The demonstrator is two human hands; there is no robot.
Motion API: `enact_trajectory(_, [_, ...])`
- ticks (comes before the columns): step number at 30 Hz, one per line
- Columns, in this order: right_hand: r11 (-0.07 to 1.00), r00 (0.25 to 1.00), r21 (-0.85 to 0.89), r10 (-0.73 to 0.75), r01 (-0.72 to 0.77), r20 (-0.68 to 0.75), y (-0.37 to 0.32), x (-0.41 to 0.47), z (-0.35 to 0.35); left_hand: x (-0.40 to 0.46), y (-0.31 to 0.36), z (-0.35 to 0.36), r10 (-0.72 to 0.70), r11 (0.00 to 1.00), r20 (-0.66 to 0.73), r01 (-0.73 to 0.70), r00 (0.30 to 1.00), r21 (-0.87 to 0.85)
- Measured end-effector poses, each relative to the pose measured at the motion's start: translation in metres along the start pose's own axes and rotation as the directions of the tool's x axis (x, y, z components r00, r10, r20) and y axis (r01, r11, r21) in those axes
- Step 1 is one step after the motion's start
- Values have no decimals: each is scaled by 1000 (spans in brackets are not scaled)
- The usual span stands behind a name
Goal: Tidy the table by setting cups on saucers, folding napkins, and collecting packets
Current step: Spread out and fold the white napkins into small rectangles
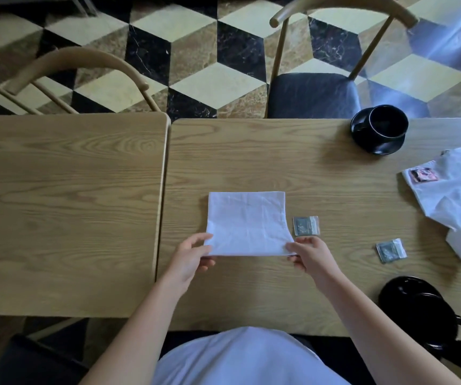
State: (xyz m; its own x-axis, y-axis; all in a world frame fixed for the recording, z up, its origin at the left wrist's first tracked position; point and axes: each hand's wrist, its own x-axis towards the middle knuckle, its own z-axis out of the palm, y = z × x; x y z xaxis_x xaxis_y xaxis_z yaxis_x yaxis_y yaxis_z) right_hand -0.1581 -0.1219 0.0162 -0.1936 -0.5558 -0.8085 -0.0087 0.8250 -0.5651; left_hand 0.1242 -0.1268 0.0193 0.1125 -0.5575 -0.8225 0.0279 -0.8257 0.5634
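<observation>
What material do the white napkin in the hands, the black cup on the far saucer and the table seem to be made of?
Napkin: probably cloth or thick paper, matte; it shows soft creases and bends at the held corners. Black cup: likely glazed ceramic; its dark surface is glossy, with a bright rim line. Table: wood or wood-look laminate, satin finish; a clear grain pattern runs along it.

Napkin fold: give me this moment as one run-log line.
step: folding napkin | left hand: near-left corner | right hand: near-right corner | grey packets: uncollected | crumpled napkin: unfolded

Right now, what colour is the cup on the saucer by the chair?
Black cup, seen best in the head view.
</observation>
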Motion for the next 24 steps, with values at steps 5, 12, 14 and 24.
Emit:
enact_trajectory(5, [1000, 1000, 1, -5, 5, 10, 14, -2, -3, -2, -12, -13, -45, 996, 143, 55, 989, -72])
enact_trajectory(12, [997, 988, 72, -31, 21, 148, -22, 14, -7, 26, 21, -8, 177, 956, 33, -180, 984, 233])
enact_trajectory(14, [997, 974, 74, -19, 2, 225, -33, 22, -9, 39, 30, -6, 224, 930, -10, -210, 975, 302])
enact_trajectory(24, [934, 992, -333, -114, 127, 57, -68, 76, 6, 88, 49, 12, 235, 909, -138, -167, 962, 381])
